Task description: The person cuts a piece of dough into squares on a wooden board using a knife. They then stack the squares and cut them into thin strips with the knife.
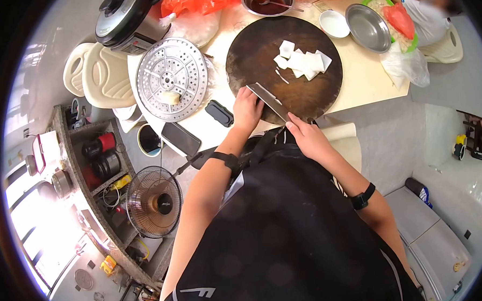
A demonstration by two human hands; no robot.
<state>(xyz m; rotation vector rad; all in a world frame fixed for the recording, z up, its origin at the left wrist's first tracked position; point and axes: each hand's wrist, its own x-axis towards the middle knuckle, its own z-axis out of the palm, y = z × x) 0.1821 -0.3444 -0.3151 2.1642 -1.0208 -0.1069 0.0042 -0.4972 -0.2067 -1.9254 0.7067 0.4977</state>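
A broad-bladed knife [269,101] lies slantwise over the near edge of a round dark wooden board [247,48]. My right hand [308,135] is closed round its handle end. At the blade's other end, my left hand [248,108] has its fingers against the blade; whether they grip it or something under it is hidden. Several white square pieces [308,64] lie in a loose pile on the board's right half, with a thin white strip [282,76] beside them.
Left of the board are a perforated metal steamer plate [159,68], a black case [219,114] and a phone [181,139]. Behind stands a bowl of dark sauce [261,8]. A white bowl [334,24], a metal bowl [367,29] and a seated person [426,21] are at right.
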